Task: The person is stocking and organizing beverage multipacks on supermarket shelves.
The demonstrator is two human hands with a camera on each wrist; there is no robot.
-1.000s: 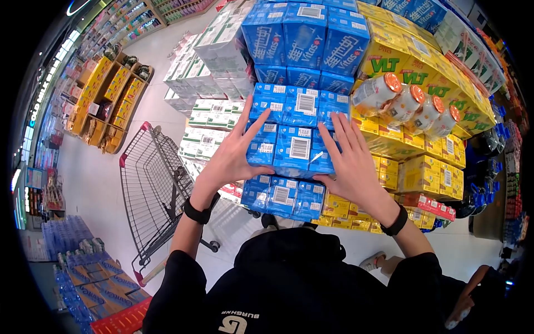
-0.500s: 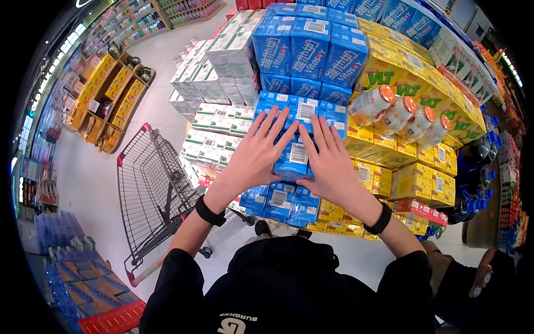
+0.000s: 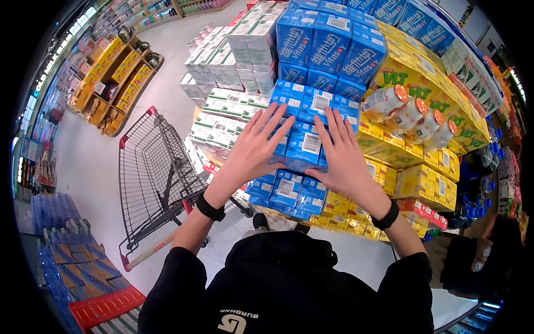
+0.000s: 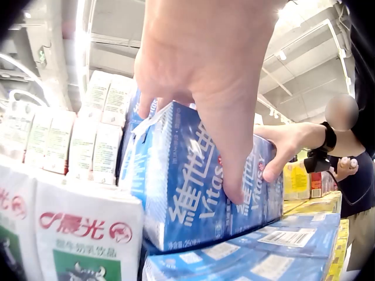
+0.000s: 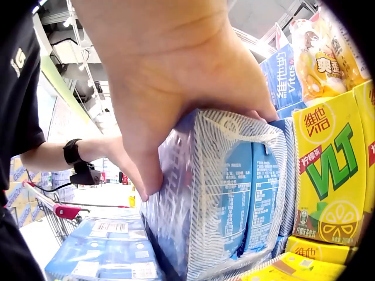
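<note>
In the head view, both hands lie spread on a film-wrapped blue carton pack [image 3: 305, 143]. The left hand [image 3: 251, 149] has straight fingers over its left part; the right hand [image 3: 349, 162] covers its right part. Both thumbs reach the near edge. In the left wrist view, the left thumb presses the front face of the pack [image 4: 184, 196], below the left hand [image 4: 205, 70]. In the right wrist view, the right hand [image 5: 170, 70] arches over the pack's end [image 5: 234, 193], thumb down its front. Lower and nearer sits another blue pack [image 3: 286, 190].
White-green cartons [image 3: 214, 131] stand left of the blue packs, yellow cartons [image 3: 414, 183] and orange-capped bottles [image 3: 384, 103] right. Taller blue packs [image 3: 328, 47] rise behind. A wire shopping cart [image 3: 158, 172] stands at left. Another person's hand [image 3: 481, 253] shows at lower right.
The hands first came closer together over the blue pack, then parted slightly, still on it. The head view has shifted, so the stacks appear farther right than half a second ago.
</note>
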